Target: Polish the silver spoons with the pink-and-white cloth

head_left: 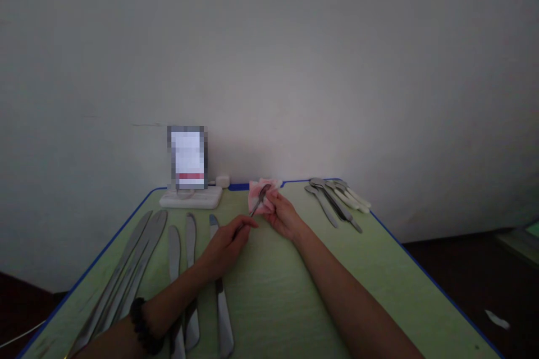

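Observation:
My left hand (229, 244) is closed round the handle of a metal spoon (263, 193), whose bowl points away from me. Behind the bowl lies a pink and white cloth (255, 190), possibly a paper napkin, pinched in my right hand (285, 215). The cloth touches the spoon's bowl. Beneath and beside my left forearm, several table knives (225, 314) rest on the table. To the right of my right hand lies a group of spoons (328, 202), some with white handles.
The pale green table (269, 303) has a blue edge and stands against a grey wall (295, 67). A lit, blurred screen (188, 157) stands by a white power strip (191, 198) with a plug (222, 181). Long flat metal utensils (135, 258) lie at the left.

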### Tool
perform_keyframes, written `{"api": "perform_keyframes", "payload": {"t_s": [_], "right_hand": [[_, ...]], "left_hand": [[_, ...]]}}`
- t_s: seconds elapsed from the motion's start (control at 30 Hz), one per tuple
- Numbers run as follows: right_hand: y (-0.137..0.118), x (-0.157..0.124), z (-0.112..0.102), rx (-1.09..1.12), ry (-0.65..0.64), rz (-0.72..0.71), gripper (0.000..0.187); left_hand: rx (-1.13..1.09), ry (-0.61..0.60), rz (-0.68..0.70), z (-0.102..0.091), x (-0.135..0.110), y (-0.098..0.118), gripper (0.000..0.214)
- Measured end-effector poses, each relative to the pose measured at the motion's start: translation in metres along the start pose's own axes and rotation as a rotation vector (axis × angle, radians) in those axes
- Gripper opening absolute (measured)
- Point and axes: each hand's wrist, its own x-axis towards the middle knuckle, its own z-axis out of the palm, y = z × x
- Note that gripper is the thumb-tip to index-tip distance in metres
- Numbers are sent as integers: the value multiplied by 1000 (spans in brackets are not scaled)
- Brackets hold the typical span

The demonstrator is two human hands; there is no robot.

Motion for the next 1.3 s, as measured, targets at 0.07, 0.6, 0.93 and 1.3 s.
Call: {"api": "perform_keyframes", "payload": {"t_s": [0.07,0.6,0.93,1.3], "right_hand": [[-3,0,2,40,13,22,17],[-5,-4,6,104,2,58,15],[-14,-9,11,183,-44,86,44],[-12,-5,8,165,-10,88,31]], "left_hand": [[52,-2,12,-1,0,2,27],[241,40,12,-2,-2,11,26],[211,0,-29,-2,-2,10,27],[184,-43,-21,-2,-1,8,26]]}}
